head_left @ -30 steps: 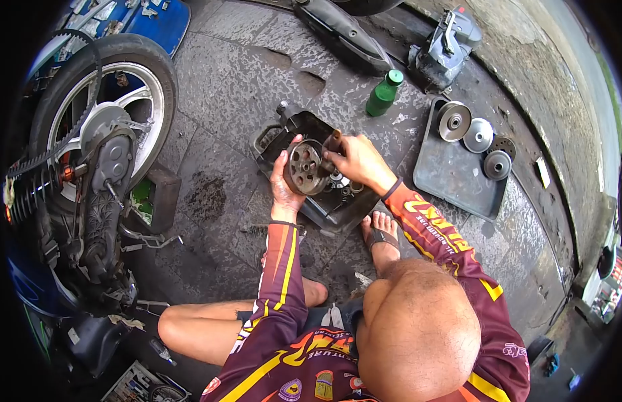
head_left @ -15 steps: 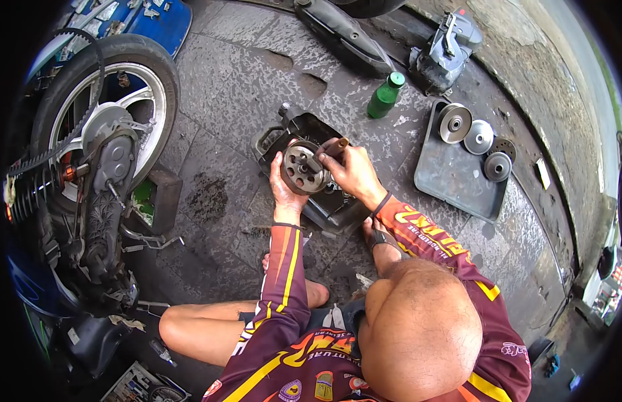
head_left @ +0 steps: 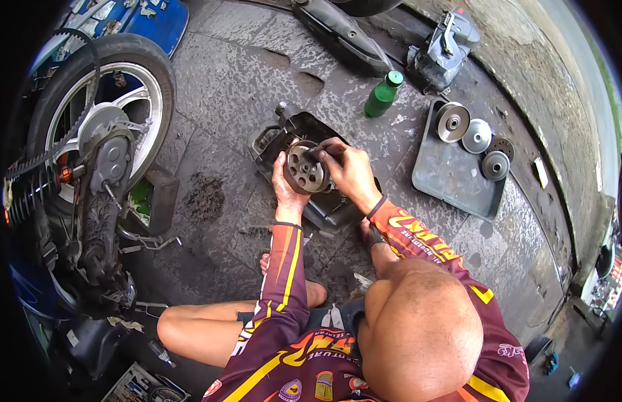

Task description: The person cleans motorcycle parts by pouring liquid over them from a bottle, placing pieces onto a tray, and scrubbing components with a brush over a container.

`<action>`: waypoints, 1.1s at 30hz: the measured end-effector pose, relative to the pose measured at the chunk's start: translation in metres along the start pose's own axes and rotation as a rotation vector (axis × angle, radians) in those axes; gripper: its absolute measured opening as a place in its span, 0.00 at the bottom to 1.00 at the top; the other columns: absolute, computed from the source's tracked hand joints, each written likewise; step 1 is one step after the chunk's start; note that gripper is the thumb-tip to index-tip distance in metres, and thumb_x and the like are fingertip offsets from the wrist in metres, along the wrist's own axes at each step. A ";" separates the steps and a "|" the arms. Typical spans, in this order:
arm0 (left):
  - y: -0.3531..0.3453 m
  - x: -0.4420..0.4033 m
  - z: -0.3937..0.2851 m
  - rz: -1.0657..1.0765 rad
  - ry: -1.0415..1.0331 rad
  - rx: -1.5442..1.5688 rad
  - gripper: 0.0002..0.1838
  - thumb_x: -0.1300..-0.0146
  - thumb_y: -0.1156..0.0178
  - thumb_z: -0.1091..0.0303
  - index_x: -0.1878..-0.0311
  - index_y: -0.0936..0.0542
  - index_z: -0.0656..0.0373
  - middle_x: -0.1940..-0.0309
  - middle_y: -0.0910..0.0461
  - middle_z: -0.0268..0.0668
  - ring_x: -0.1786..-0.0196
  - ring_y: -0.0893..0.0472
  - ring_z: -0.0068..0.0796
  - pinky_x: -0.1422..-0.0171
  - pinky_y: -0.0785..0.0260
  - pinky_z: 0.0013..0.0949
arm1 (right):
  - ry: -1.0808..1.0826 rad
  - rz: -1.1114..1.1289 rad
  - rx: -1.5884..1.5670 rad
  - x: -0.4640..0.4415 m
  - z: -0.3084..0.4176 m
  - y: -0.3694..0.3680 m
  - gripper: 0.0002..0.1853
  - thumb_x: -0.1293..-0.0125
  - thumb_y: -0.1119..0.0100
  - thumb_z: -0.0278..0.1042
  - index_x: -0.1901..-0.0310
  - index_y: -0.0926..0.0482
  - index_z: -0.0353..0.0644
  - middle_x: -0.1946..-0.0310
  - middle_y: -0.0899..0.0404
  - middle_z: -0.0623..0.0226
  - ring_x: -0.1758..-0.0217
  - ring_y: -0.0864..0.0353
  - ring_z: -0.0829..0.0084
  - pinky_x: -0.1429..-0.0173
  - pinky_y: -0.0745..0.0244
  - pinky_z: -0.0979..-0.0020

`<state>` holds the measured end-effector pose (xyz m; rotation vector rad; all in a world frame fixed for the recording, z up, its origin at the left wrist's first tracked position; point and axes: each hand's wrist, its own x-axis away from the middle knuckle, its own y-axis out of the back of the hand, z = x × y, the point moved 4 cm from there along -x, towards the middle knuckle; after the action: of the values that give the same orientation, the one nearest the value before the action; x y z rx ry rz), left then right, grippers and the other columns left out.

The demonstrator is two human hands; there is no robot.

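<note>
A round metal part with several holes (head_left: pixel 304 175) is tilted up over a black tray (head_left: pixel 324 218). My left hand (head_left: pixel 288 191) grips its left and lower rim, with the fingers partly behind it. My right hand (head_left: pixel 344 167) is at its upper right edge, fingers closed around a brush-like tool that is mostly hidden by the hand; its dark end lies against the part's face. Other small parts in the tray are largely covered by my hands.
A green bottle (head_left: pixel 383 95) stands beyond the tray. At right, a grey tray (head_left: pixel 452 184) holds several round metal parts. A motorcycle wheel (head_left: pixel 160 120) and engine side are at left. A grey casing (head_left: pixel 442 57) lies at the top, near a long black cover (head_left: pixel 341 33).
My right hand has shifted over the round part, and the tool's brown handle, visible before, is now hidden. My left hand keeps its hold on the rim, with the part slightly turned.
</note>
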<state>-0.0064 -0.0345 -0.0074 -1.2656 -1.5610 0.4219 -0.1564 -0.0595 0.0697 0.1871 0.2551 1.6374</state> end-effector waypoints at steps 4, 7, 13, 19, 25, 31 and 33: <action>-0.005 0.002 -0.008 -0.044 -0.024 -0.038 0.27 0.31 0.49 0.46 0.36 0.26 0.54 0.45 0.21 0.37 0.45 0.22 0.36 0.38 0.29 0.42 | -0.013 0.033 -0.050 0.002 -0.008 0.004 0.07 0.35 0.40 0.29 0.57 0.20 0.38 0.69 0.16 0.54 0.64 0.13 0.59 0.58 0.22 0.65; -0.001 0.001 -0.009 -0.036 -0.025 -0.020 0.28 0.32 0.49 0.46 0.36 0.25 0.54 0.46 0.20 0.37 0.44 0.21 0.36 0.38 0.28 0.44 | -0.194 0.254 0.013 0.006 0.000 0.005 0.07 0.35 0.40 0.29 0.58 0.19 0.38 0.70 0.16 0.54 0.65 0.13 0.59 0.58 0.22 0.65; 0.004 -0.001 0.004 -0.047 -0.036 -0.054 0.28 0.32 0.48 0.45 0.38 0.24 0.54 0.45 0.20 0.38 0.42 0.22 0.36 0.37 0.28 0.43 | 0.061 0.167 0.059 -0.010 -0.007 -0.003 0.10 0.40 0.39 0.26 0.56 0.20 0.38 0.62 0.16 0.52 0.59 0.16 0.50 0.54 0.21 0.61; 0.005 -0.003 -0.009 -0.042 0.024 -0.053 0.27 0.31 0.49 0.46 0.40 0.24 0.56 0.46 0.20 0.38 0.46 0.20 0.36 0.40 0.27 0.42 | 0.336 0.188 0.055 -0.005 -0.006 -0.003 0.12 0.40 0.43 0.20 0.55 0.21 0.39 0.52 0.17 0.57 0.50 0.17 0.52 0.47 0.21 0.61; 0.011 -0.005 -0.009 -0.056 -0.093 -0.120 0.25 0.31 0.48 0.49 0.38 0.25 0.54 0.46 0.20 0.38 0.45 0.21 0.34 0.39 0.28 0.42 | -0.143 0.331 -0.002 0.010 0.000 0.004 0.12 0.35 0.39 0.35 0.58 0.18 0.34 0.67 0.15 0.50 0.61 0.13 0.54 0.58 0.22 0.64; -0.003 0.000 -0.006 -0.061 -0.019 -0.027 0.26 0.31 0.49 0.45 0.40 0.25 0.54 0.46 0.21 0.37 0.44 0.22 0.35 0.39 0.28 0.42 | 0.119 0.054 -0.030 -0.009 -0.007 -0.006 0.07 0.35 0.42 0.27 0.56 0.21 0.38 0.64 0.16 0.52 0.62 0.14 0.54 0.58 0.22 0.61; 0.001 -0.003 -0.013 -0.056 -0.045 -0.044 0.26 0.31 0.49 0.45 0.40 0.25 0.54 0.46 0.21 0.37 0.44 0.22 0.36 0.39 0.28 0.43 | 0.025 0.172 0.131 -0.004 -0.009 0.000 0.08 0.36 0.41 0.29 0.57 0.23 0.38 0.67 0.17 0.50 0.61 0.16 0.47 0.58 0.22 0.58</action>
<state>0.0051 -0.0411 -0.0049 -1.2503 -1.6478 0.3840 -0.1583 -0.0641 0.0611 0.2946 0.3742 1.7951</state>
